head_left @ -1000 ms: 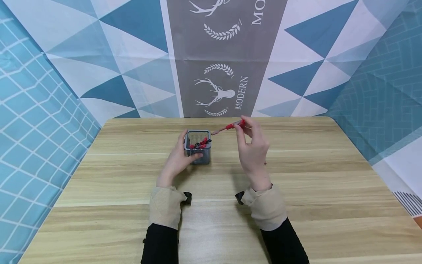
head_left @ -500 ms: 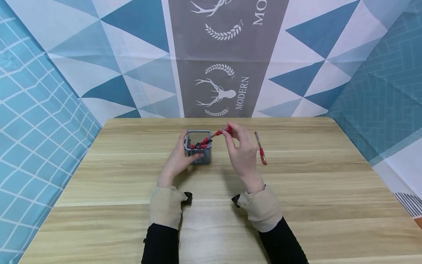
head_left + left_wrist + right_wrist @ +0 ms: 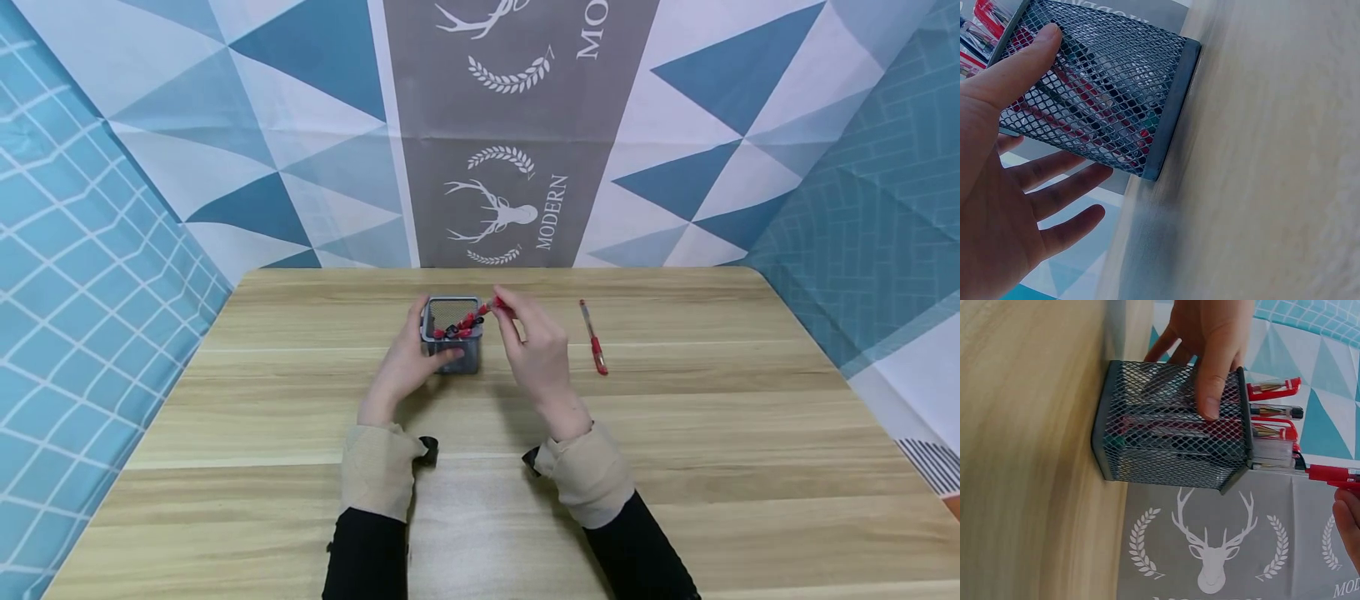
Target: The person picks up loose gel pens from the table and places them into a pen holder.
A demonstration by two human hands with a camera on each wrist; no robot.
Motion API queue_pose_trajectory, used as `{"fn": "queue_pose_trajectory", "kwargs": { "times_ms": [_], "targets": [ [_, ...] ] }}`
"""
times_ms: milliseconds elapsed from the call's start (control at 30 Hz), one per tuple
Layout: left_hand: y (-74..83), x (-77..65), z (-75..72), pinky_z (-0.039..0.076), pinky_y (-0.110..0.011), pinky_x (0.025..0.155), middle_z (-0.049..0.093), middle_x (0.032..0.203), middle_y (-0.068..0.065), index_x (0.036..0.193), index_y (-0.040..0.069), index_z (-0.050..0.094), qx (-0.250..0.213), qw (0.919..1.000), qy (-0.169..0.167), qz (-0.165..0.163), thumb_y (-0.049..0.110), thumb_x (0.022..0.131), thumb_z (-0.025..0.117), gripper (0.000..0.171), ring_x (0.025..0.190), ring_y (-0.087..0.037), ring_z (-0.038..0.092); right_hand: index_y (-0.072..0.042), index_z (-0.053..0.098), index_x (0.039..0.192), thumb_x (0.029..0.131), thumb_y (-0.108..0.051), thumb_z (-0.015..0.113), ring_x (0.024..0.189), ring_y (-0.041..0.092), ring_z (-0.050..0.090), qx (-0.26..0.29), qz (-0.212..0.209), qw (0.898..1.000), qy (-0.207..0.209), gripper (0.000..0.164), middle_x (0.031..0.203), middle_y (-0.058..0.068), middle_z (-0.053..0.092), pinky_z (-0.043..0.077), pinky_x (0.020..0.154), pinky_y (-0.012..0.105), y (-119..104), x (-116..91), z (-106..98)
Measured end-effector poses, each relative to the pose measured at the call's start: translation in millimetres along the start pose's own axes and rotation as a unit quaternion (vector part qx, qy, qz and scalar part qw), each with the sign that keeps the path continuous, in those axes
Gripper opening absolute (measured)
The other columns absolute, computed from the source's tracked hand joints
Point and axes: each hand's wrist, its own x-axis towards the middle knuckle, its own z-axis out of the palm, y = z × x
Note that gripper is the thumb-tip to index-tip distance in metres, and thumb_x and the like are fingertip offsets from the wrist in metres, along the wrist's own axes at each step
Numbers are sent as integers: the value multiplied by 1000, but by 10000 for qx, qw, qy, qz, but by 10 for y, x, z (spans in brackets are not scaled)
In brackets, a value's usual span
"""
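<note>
A dark wire-mesh pen holder (image 3: pixel 463 360) stands upright on the wooden table (image 3: pixel 525 533), near its far edge. My left hand (image 3: pixel 401 367) grips its left side, the thumb across the near mesh wall. Several red and black pens (image 3: pixel 1275 430) stick out of its mouth, their lower parts showing through the mesh. To the right, my right hand (image 3: pixel 536 354) pinches a red pen (image 3: pixel 1329 473) by its upper end. That pen slants down to the left, its lower part inside the rim at the right corner. In the right wrist view only a fingertip edge of this hand shows.
Another red pen (image 3: pixel 595 340) lies on the table to the right of my right hand. A patterned cloth backdrop (image 3: pixel 315 167) rises right behind the table's far edge, with blue grid cloth (image 3: pixel 82 275) along the left side.
My right hand has moved left and slightly down, bringing the red pen from beside the holder into its mouth. The pen on the table has come into sight. The left hand stays put.
</note>
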Motion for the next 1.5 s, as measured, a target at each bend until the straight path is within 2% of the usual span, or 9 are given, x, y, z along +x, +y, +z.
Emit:
{"fn": "queue_pose_trajectory", "kwargs": {
  "times_ms": [333, 567, 900, 1500],
  "targets": [
    [3, 0, 7, 31, -45, 92, 39, 127, -12, 135, 30, 5, -6, 10000, -11, 28, 43, 63, 70, 97, 112, -25, 40, -4, 59, 105, 82, -10, 55, 81, 13, 58, -60, 149, 9997, -168, 24, 89, 7, 62, 46, 72, 19, 52, -54, 57],
    [-9, -4, 5, 30, -46, 93, 38, 128, -12, 135, 32, 4, 1, 10000, -7, -35, 45, 62, 69, 99, 113, -26, 39, -3, 60, 103, 82, -9, 56, 84, 14, 58, -67, 261, 9988, -419, 23, 92, 7, 62, 45, 75, 16, 83, -92, 107],
    [-3, -2, 6, 30, -45, 94, 39, 127, -11, 135, 30, 4, -28, 10000, -31, 38, 42, 63, 70, 98, 113, -25, 39, -2, 60, 103, 81, -7, 56, 86, 14, 59, -160, 438, 9964, -713, 23, 95, 8, 62, 45, 76, 16, 123, -134, 159],
    [3, 3, 6, 29, -44, 94, 37, 129, -12, 136, 28, 5, -92, 9999, -35, -50, 40, 63, 71, 98, 115, -25, 37, 0, 54, 110, 84, -9, 52, 93, 17, 57, 66, 665, 9915, -1115, 28, 106, 12, 58, 44, 79, 18, 147, -203, 226]
  ]
}}
